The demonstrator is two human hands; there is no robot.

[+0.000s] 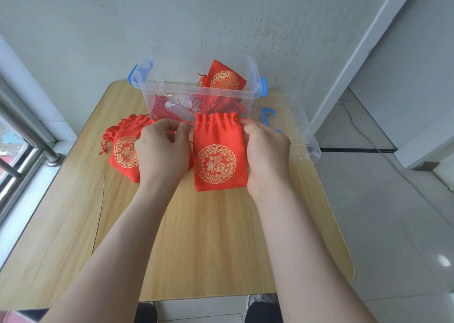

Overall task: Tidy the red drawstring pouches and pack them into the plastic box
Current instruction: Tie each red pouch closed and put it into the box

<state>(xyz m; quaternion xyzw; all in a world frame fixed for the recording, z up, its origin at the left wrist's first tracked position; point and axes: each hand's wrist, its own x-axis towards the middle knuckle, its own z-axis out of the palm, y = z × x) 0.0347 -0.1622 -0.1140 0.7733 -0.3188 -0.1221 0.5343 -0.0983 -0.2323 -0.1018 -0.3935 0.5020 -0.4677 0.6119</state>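
A red drawstring pouch (218,155) with a gold round emblem lies flat on the wooden table (208,236) between my hands. My left hand (162,150) pinches the red cord at the pouch's left top corner. My right hand (266,153) pinches the cord at its right top corner. The pouch's mouth is gathered. A small pile of red pouches (124,148) lies to the left, partly hidden by my left hand. The clear plastic box (196,90) with blue latches stands behind, holding several red pouches (224,78).
The box's clear lid (297,131) with a blue latch lies on the table to the right of the box. A wall rises right behind the box. A window rail runs along the left. The table's right edge drops to a tiled floor.
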